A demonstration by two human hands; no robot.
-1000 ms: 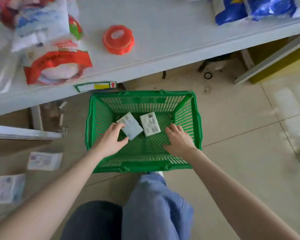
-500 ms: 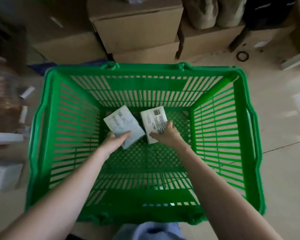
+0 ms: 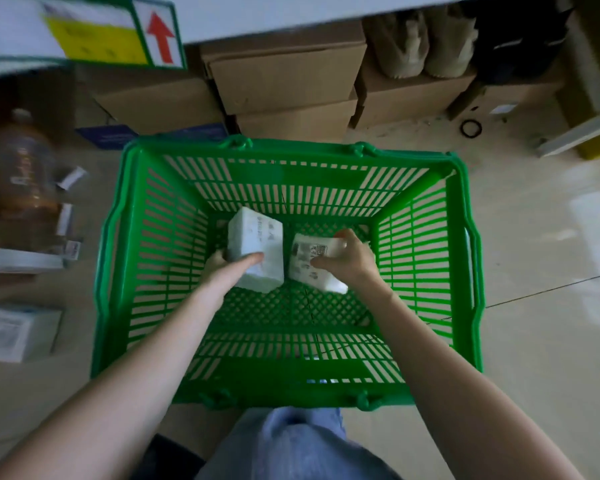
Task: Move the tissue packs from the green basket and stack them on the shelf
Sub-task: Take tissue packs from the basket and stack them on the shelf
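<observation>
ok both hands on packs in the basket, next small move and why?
Probably lift both packs straight up, clear of the basket rim, then toward the shelf. The left hand grips the left pack and the right hand grips the right pack. Both packs are still below the rim, and no other packs show inside.
</observation>
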